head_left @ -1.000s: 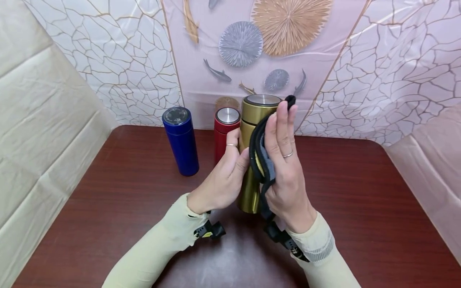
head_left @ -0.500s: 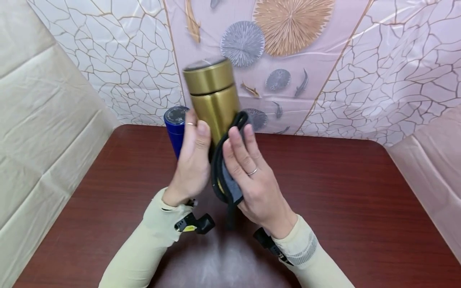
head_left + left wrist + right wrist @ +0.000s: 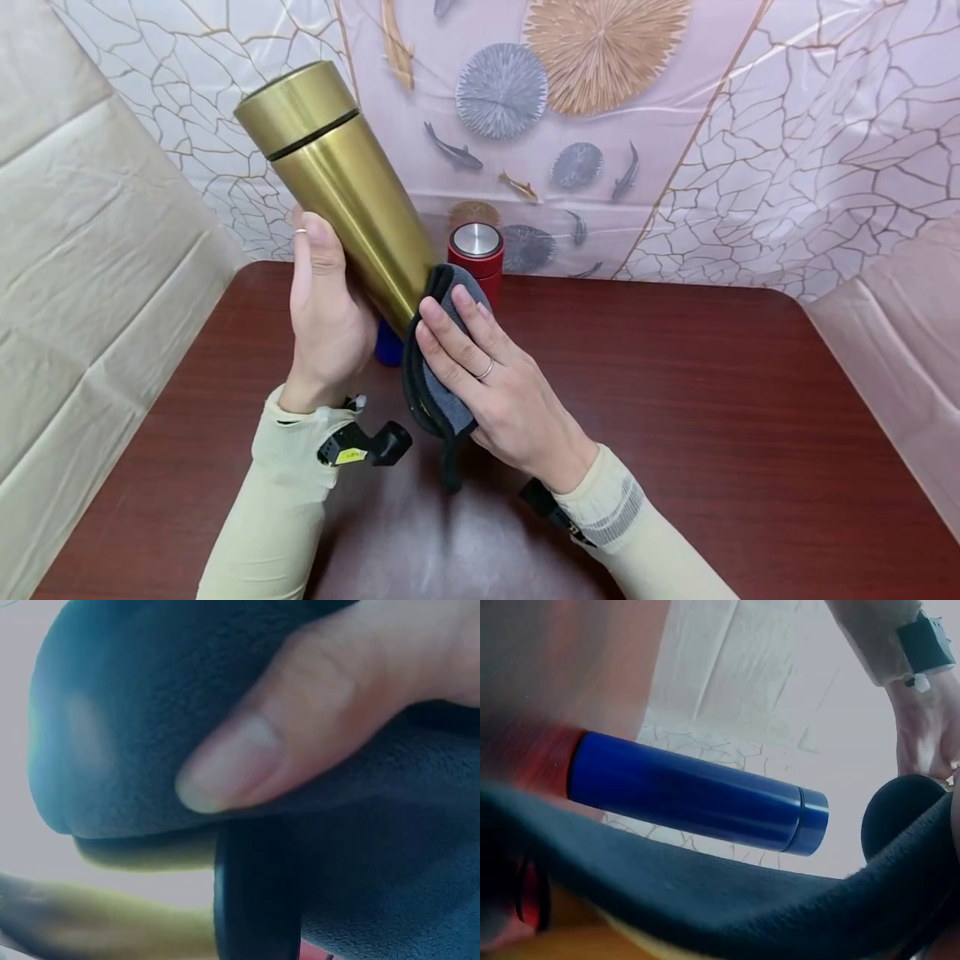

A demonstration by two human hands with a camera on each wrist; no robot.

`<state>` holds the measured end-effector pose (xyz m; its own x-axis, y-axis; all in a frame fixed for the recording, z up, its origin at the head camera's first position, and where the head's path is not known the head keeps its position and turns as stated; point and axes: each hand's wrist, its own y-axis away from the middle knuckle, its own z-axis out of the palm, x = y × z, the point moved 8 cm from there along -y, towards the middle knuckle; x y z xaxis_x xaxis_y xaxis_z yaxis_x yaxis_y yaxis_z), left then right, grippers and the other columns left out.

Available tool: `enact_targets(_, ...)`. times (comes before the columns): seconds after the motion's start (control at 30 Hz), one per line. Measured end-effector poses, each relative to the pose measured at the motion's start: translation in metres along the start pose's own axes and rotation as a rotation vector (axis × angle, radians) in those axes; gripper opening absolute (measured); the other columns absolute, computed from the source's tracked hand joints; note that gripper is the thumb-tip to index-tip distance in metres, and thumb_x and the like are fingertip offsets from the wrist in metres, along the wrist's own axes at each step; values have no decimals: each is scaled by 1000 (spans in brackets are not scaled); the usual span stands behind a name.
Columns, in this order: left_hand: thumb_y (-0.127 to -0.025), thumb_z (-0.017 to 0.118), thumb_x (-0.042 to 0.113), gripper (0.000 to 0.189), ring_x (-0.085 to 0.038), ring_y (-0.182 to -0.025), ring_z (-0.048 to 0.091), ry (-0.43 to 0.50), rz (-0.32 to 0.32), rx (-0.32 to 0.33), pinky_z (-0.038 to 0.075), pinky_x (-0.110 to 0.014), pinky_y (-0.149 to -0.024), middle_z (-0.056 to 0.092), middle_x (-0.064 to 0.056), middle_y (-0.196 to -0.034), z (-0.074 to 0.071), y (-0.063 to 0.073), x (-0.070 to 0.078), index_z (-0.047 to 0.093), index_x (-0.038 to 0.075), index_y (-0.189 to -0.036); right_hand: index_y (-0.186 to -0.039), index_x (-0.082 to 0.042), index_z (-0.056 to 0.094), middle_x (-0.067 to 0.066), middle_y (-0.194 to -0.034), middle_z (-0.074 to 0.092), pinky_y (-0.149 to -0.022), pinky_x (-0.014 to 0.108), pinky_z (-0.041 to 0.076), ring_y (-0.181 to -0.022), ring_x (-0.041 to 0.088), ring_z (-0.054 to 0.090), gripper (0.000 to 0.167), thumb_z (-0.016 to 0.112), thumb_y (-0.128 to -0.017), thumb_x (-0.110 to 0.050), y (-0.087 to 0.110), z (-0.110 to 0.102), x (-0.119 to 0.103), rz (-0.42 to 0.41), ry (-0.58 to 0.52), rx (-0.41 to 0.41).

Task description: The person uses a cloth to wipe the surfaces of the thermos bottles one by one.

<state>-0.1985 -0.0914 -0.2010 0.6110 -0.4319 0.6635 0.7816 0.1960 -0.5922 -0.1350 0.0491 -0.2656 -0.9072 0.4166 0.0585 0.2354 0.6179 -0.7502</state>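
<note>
My left hand [image 3: 330, 325] grips a gold thermos flask [image 3: 360, 208] around its lower half. The flask is raised off the table, its lid leaning to the upper left. A folded grey cloth [image 3: 450, 333] with black edging lies against its lower end. My right hand [image 3: 502, 383] holds the cloth there, fingers laid along its outer side. In the left wrist view, a thumb [image 3: 262, 742] presses on the cloth beside the flask's black base [image 3: 259, 892]. A blue thermos flask [image 3: 690, 791] stands behind, mostly hidden in the head view.
A red thermos flask [image 3: 477, 258] stands toward the back of the dark red-brown table [image 3: 675, 400]. Patterned sheeting [image 3: 270, 100] hangs behind the table, and pale cloth walls [image 3: 75, 275] rise at the sides.
The gold flask has been lifted from the table, moved left and tilted with its lid to the upper left. The cloth has gone from its upper side to its lower end.
</note>
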Motion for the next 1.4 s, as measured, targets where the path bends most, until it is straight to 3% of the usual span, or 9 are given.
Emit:
enact_targets(0.17,-109,36,38,39,-21,-104,58,-162,-103,-85,46,-31,-96,54,-8,-122,8,8,-16,33,14,-140,-156,1,34,5,-171,10,-125,49,29,-158,38,15,56,51,-103,-8,1,-6,7,57,-48,25)
enact_targets(0.3,-98,44,64,70,-21,-114,54,-264,-194,-247,41,-32,-104,48,-12,-130,27,18,-35,28,11,-141,-158,-3,28,2,-171,9,-126,50,27,-159,36,11,58,51,-106,-15,-1,-22,12,108,-71,127)
enact_targets(0.4,-96,39,70,81,-18,-127,47,-342,-247,-380,34,-34,-113,43,-13,-138,41,28,-50,24,6,-143,-159,-5,27,1,-171,10,-127,54,22,-160,34,8,58,51,-106,-13,-4,-38,17,140,-105,223)
enact_targets(0.57,-106,30,56,63,-15,-134,40,-414,-328,-562,31,-36,-116,38,-11,-144,58,47,-70,20,8,-145,-159,-7,29,-3,-171,14,-128,58,15,-161,27,7,56,49,-108,-14,-2,-62,31,219,-158,331)
enact_targets(0.73,-111,31,37,45,-14,-133,38,-421,-361,-646,35,-33,-111,36,-9,-143,68,60,-79,19,9,-144,-159,-10,33,-5,-170,18,-128,60,12,-161,31,7,56,51,-108,-24,2,-77,41,293,-212,382)
enact_targets(0.83,-111,32,35,45,-16,-132,40,-388,-311,-637,35,-32,-111,37,-11,-142,71,59,-75,19,8,-145,-159,-12,33,-5,-171,17,-128,61,10,-161,32,6,56,52,-107,-24,0,-80,39,287,-213,409)
enact_targets(1.0,-104,33,58,71,-16,-129,44,-339,-223,-543,35,-32,-112,40,-14,-142,66,50,-61,20,4,-147,-159,-11,32,-4,-170,17,-127,62,14,-161,28,9,55,50,-108,-20,-6,-72,27,211,-155,414)
enact_targets(1.23,-99,45,61,77,-16,-118,55,-217,-152,-284,42,-31,-107,52,-8,-131,37,25,-37,30,2,-146,-159,-7,26,2,-170,13,-125,56,26,-159,36,13,60,53,-106,-13,-7,-40,11,100,-90,253)
enact_targets(1.4,-107,47,39,50,-21,-105,61,50,-46,-90,50,-34,-96,60,-10,-120,11,5,-12,40,5,-143,-157,0,33,6,-170,12,-124,52,31,-157,41,17,58,55,-105,-15,-2,-14,3,26,-72,98)
